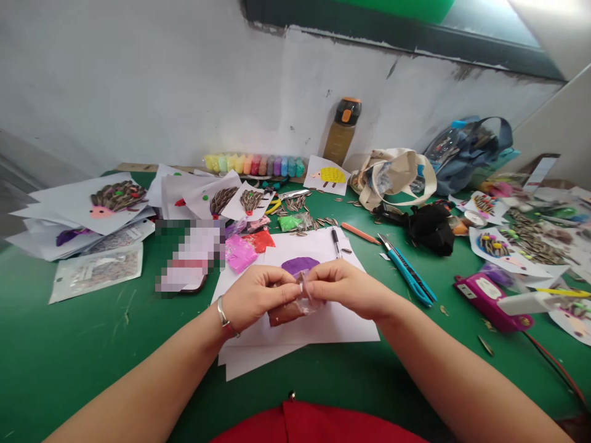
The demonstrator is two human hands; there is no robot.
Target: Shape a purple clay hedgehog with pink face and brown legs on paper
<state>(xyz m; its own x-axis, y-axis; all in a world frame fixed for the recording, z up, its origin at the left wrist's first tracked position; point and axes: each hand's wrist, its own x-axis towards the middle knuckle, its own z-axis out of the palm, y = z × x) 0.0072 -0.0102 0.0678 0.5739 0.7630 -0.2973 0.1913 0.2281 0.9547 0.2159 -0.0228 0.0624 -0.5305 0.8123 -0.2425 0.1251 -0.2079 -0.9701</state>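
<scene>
Left hand (258, 294), silver metal bracelet (222, 312) at wrist: thumb and fingers pinching small clear-plastic packet (287, 314). Packet held above stacked white paper sheets (344, 332); reddish-brown filling showing at lower left, film glossy, wrinkled, bunched toward right. Flat rounded purple patch (298, 266) lying on paper just beyond. Right hand (346, 286): thumb and forefinger gripping packet's crumpled clear end.

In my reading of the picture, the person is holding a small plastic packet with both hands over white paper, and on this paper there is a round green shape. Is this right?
Not quite: the round shape is purple, as the head view shows. The left hand and right hand do hold the plastic packet over white paper.
</scene>
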